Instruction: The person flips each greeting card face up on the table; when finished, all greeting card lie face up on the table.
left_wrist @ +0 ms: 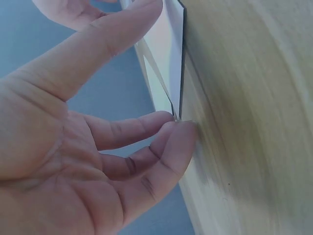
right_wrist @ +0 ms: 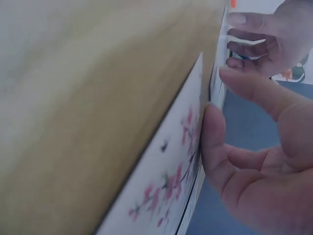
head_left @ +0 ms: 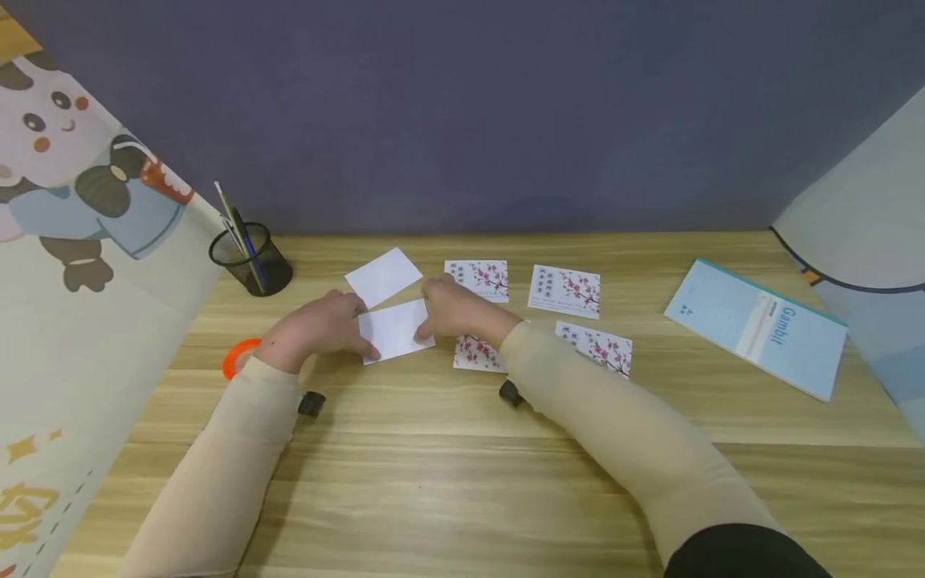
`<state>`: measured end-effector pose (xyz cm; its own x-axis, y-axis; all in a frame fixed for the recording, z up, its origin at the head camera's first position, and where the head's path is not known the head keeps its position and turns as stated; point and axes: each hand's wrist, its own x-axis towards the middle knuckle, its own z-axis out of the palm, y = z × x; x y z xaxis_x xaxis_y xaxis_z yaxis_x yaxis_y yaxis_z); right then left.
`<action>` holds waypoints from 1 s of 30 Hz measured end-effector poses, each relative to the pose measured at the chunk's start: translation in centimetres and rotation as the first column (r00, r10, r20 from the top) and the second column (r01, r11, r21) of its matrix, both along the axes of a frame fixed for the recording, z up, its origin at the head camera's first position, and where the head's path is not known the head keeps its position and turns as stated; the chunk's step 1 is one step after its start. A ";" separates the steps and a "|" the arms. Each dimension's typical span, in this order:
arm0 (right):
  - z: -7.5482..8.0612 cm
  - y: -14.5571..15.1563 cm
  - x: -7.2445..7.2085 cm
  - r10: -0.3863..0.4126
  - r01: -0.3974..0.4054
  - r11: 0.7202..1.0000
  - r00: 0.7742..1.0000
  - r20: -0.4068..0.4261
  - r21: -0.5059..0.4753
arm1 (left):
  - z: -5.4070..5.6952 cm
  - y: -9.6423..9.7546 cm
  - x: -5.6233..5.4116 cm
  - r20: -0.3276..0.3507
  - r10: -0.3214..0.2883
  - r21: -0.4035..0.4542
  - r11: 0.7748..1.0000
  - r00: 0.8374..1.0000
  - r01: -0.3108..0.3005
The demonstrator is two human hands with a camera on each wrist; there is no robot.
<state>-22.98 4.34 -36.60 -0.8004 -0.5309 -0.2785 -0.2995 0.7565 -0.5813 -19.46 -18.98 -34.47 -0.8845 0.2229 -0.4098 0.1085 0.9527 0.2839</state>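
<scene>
A blank white card lies on the wooden table between both hands. My left hand holds it at its left side, thumb at the near corner and fingers toward the far one. At its right side my right hand grips the card's edge between thumb and fingers. A second blank white card lies just behind, close to the left fingers. In the right wrist view, a card with pink blossoms lies beside the right fingertips. The right forearm partly covers the blossom cards below it.
Several blossom-printed cards lie right of the hands. A black mesh pen cup stands at the back left, and an orange tape roll lies by the left wrist. Light blue notebooks lie at the right. A dark partition rises behind the table.
</scene>
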 end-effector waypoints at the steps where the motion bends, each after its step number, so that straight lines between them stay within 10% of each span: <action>1: -0.1 0.0 -0.1 0.004 -0.004 1.000 1.000 -0.002 0.004 | -0.1 0.0 0.0 -0.001 0.003 0.002 1.000 1.000 -0.003; 30: -0.1 0.5 -1.2 0.063 -0.055 0.997 0.982 0.179 -0.050 | 0.3 -0.1 0.0 0.051 0.017 0.032 0.999 0.999 -0.018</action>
